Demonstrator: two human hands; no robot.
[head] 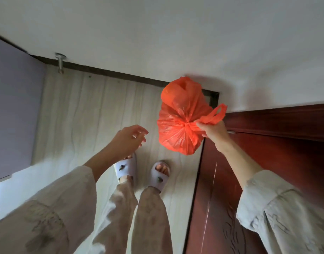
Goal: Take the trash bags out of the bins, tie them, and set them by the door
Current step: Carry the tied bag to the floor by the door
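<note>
Head view looks steeply down at a pale wood-grain floor [95, 107] with a dark baseboard [109, 72] along a white wall [175, 33]. A metal doorstop [60, 63] stands at the baseboard near the left corner, beside a purple-grey panel [12, 107]. A reddish-brown wooden door [267, 162] fills the right side, its frame running along the wall above it.

The person's two feet in light slippers [160, 176] stand on the floor just left of the door, below loose beige trousers [139, 217].

An orange trash bag [181, 118] hangs in the air in front of the door's edge, clear of the floor. Its top is tied in a knot that faces the camera and the right hand, and its body bulges away toward the wall corner, so its long axis runs roughly from knot to wall. One handle loop sticks out to the right, over the door frame.

The right hand [213, 131] pinches the bag's handles at the knot, fingers curled round the plastic. The left hand [129, 139] floats apart from the bag to its left, fingers loosely spread and holding nothing.
</note>
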